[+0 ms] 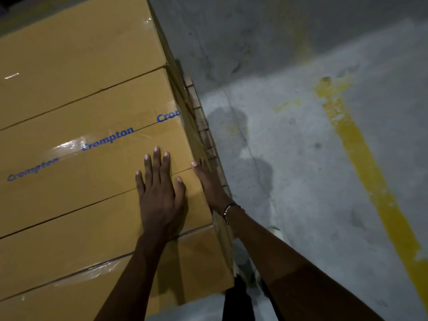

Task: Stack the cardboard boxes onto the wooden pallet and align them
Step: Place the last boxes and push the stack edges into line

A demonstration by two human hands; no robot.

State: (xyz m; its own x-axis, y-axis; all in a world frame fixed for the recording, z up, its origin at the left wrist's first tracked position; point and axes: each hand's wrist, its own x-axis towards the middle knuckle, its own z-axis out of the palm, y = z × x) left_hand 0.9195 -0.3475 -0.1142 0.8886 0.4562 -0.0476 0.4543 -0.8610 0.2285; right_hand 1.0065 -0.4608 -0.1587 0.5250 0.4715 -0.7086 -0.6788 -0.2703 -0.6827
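Observation:
Several long brown cardboard boxes lie side by side in a stack that fills the left of the view. The middle box [97, 126] carries clear tape printed with blue "Crompton" lettering. My left hand [159, 193] lies flat on the top of the stack, fingers straight and spread, across the seam between two boxes. My right hand [209, 184] presses flat against the right end face of the stack, thumb on the top edge. The wooden pallet [201, 121] shows as a thin strip of slats below the stack's right edge.
A grey concrete floor [301, 158] spreads to the right, marked by a yellow painted line [361, 158]. A beaded bracelet [228, 209] circles my right wrist. My legs and a pale shoe show near the bottom, close to the stack's corner.

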